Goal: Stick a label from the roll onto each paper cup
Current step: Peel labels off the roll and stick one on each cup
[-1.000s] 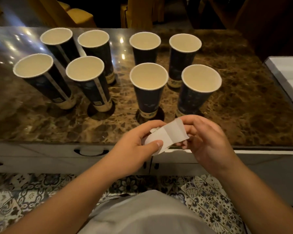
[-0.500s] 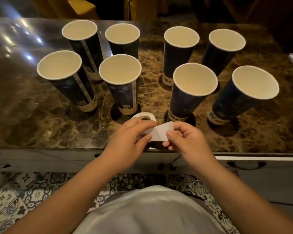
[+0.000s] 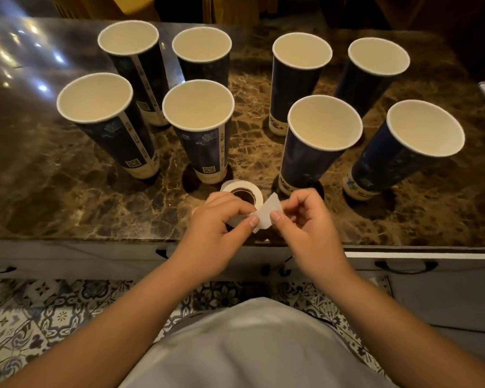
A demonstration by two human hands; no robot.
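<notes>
- The scene was dim and warm-toned, the background beyond the marble counter point(image 3: 67, 169) nearly black.
- Bright ceiling-light glare spotted the polished counter at its far left corner.
- The paper cups point(image 3: 198, 107) threw short dark shadows around their bases.
- Wide-angle distortion made the outer cups lean outward and bowed the counter's near edge.
- Focus was fairly sharp at the centre, softer towards the lower edge.

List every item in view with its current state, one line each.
paper cups: eight, upright, empty, no new label visible on any
label roll: lying flat on the marble counter, partly behind the left hand
label: pinched between both hands, above the counter's near edge
left hand: pinches the label's left edge
right hand: pinches the label's right edge
</notes>
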